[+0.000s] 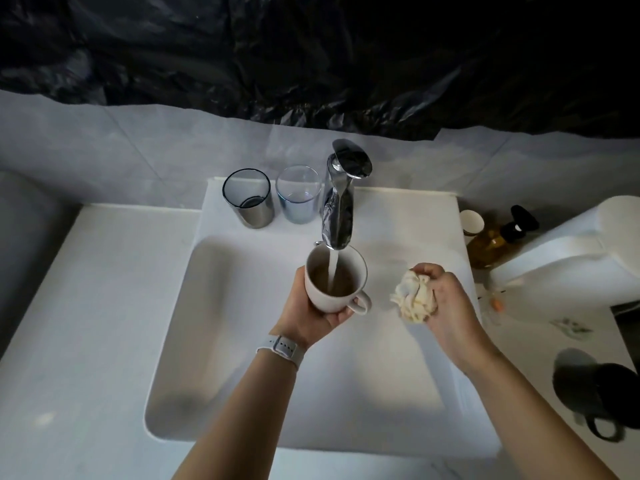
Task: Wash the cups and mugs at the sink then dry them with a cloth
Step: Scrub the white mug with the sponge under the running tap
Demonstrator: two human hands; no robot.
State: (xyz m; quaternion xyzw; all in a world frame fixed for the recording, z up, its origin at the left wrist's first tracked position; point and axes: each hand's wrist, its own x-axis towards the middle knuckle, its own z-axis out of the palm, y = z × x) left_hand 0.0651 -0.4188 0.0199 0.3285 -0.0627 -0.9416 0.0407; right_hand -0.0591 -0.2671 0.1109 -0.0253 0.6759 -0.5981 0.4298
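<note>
My left hand (308, 311) grips a white mug (327, 292) from below, upright under the chrome tap (341, 202). Water runs from the spout into the mug, which holds brownish liquid. Its handle points right. To the right, over the white sink (207, 341), my right hand (446, 299) holds a crumpled cream cloth (414, 294). Two tumblers stand behind the basin left of the tap: a dark-rimmed grey one (247, 199) and a clear bluish one (298, 195). A dark mug (588, 389) sits on the counter at the far right.
An amber pump bottle (495, 240) and a small white cup (471, 221) stand right of the sink. Beside them is a large white object (571, 251). Small scraps (568, 327) lie on the right counter. Black plastic sheeting (311, 57) covers the wall behind.
</note>
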